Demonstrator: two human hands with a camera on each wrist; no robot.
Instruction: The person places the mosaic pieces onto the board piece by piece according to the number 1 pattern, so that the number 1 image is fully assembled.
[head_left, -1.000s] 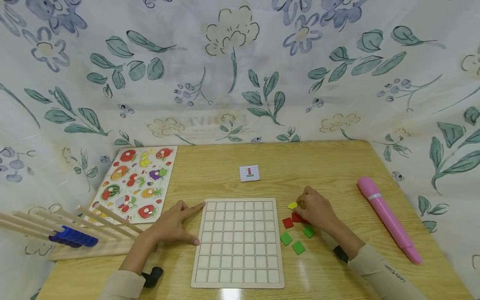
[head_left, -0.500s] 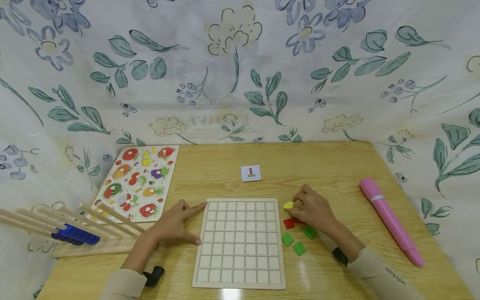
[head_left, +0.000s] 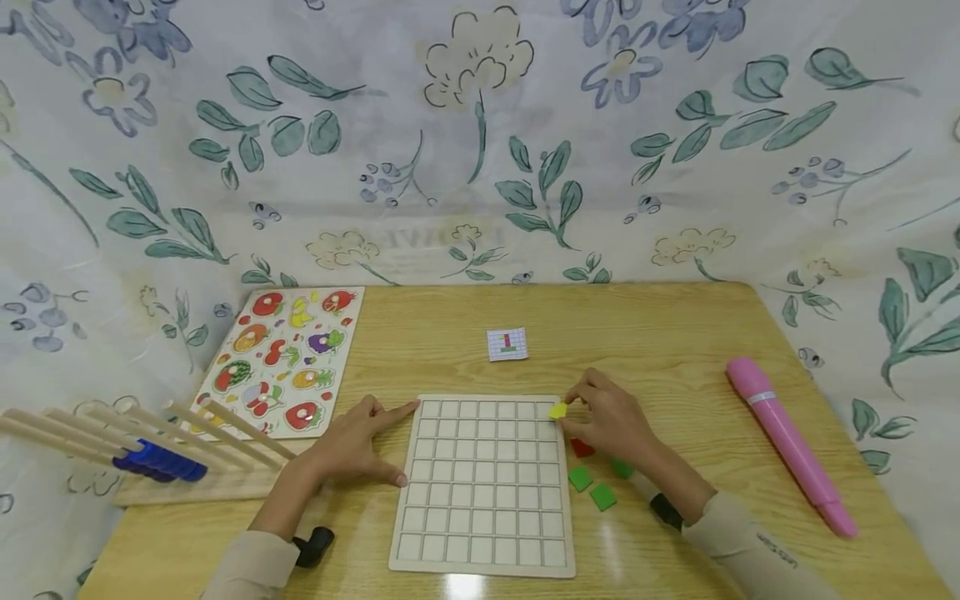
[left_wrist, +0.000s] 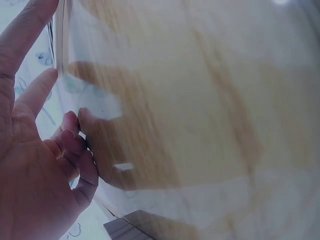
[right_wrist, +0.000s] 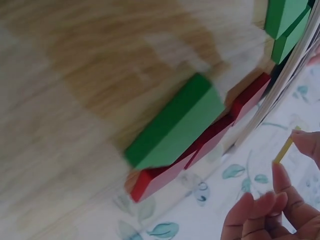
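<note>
A pale wooden grid board (head_left: 483,483) lies flat at the table's front middle. My left hand (head_left: 352,450) rests on the table with straight fingers against the board's left edge; the left wrist view shows its palm (left_wrist: 30,170) over blurred wood. My right hand (head_left: 611,421) pinches a small yellow square tile (head_left: 557,410) at the board's top right corner; the tile (right_wrist: 284,150) shows edge-on between fingertips in the right wrist view. Red tiles (head_left: 581,448) and green tiles (head_left: 592,487) lie on the table right of the board, partly under my right hand.
A small pattern card (head_left: 507,343) lies behind the board. A fruit peg puzzle (head_left: 281,358) sits at the back left, a wooden rod rack with blue rings (head_left: 142,454) at the far left, and a pink cylinder (head_left: 787,442) at the right. Floral cloth surrounds the table (head_left: 675,333).
My right hand picked up the yellow tile from beside the red tiles and carried it left to the board's top right corner. The left hand stayed put.
</note>
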